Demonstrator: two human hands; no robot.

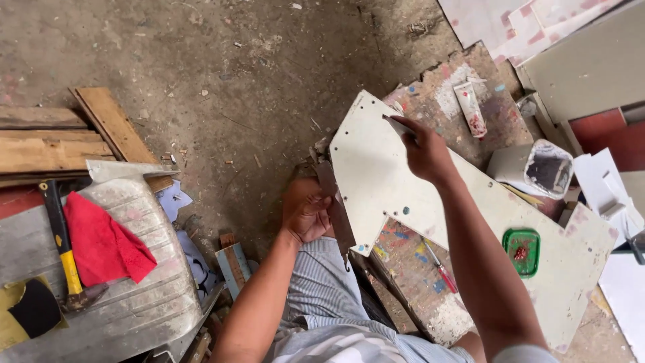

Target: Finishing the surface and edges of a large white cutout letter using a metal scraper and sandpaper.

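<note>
A pale, irregularly cut flat panel (376, 181) with small holes along its edges lies across a paint-stained board (463, 87). My right hand (424, 149) rests on its upper part, fingers closed on a thin dark pencil-like tool whose tip touches the panel. My left hand (306, 212) grips a long rusty metal strip (336, 208) that runs along the panel's left edge, just above my knee in striped grey cloth.
A red-handled screwdriver (440, 267), a green lid (522, 251), a glue tube (470, 107) and a dark-filled container (545, 168) sit nearby. At left a yellow-handled hammer (64, 249) and red cloth (101, 245) lie on a grey metal piece, beside wooden planks (60, 141).
</note>
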